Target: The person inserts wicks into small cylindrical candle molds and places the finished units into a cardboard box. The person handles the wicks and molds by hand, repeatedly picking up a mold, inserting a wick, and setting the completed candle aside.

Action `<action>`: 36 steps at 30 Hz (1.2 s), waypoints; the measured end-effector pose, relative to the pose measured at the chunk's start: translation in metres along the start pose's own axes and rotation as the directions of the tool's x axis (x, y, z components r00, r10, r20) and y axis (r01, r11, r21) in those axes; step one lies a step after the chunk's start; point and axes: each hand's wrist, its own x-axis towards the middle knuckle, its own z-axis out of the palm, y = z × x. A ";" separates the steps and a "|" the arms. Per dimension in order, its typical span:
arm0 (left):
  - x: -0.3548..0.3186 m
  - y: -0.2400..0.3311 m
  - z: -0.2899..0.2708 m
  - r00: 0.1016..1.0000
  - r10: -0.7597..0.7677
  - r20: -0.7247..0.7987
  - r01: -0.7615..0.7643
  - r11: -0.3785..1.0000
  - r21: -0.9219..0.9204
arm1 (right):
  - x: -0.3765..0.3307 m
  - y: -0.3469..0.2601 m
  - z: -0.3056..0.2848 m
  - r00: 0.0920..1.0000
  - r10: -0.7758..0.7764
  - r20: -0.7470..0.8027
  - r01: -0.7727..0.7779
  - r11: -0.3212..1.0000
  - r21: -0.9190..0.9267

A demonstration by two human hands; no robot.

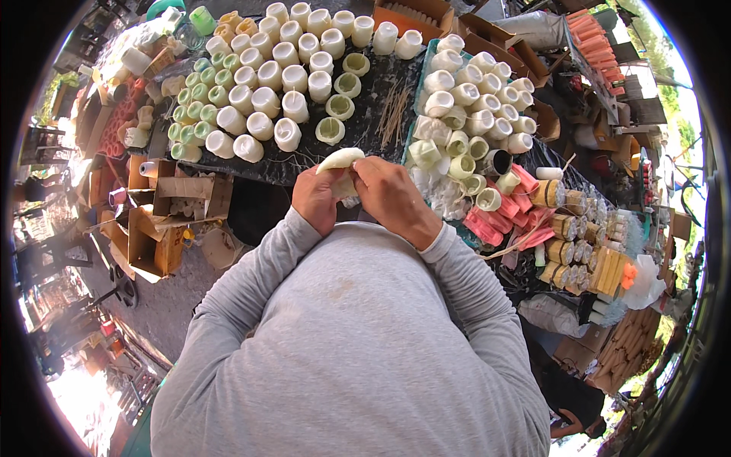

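Note:
Just in front of my chest, both hands hold a pale cream, curved piece that looks like wax (339,159). My left hand (315,199) is closed on its left side. My right hand (397,199) pinches its right side, the fingers bent over the edge. The lower part of the piece is hidden behind the hands. Beyond them, hollow pale-green cups (330,130) stand on a black-covered table (373,87). To their left are many white, candle-like cylinders (266,100). Thin sticks or wicks (394,114) lie at the table's right side.
A teal-edged tray (419,95) on the right bears white cylinders and greenish hollow cups. Near it lie pink pieces (491,222) and tied bundles (561,253). Open cardboard boxes (156,247) stand at left. Part of another person (567,396) shows at the lower right.

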 end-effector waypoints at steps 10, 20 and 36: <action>-0.003 -0.003 -0.002 0.991 -0.087 -0.105 0.089 0.996 0.019 | -0.004 0.005 0.013 0.988 -0.060 0.142 0.088 0.977 -0.194; -0.003 -0.002 -0.012 0.967 -0.238 -0.087 0.226 0.965 -0.131 | -0.010 0.000 0.006 0.999 -0.050 -0.008 0.051 0.994 0.098; -0.016 -0.004 -0.005 0.938 -0.278 -0.207 0.265 0.960 -0.087 | -0.006 -0.006 -0.007 0.930 -0.090 0.355 0.155 0.975 -0.159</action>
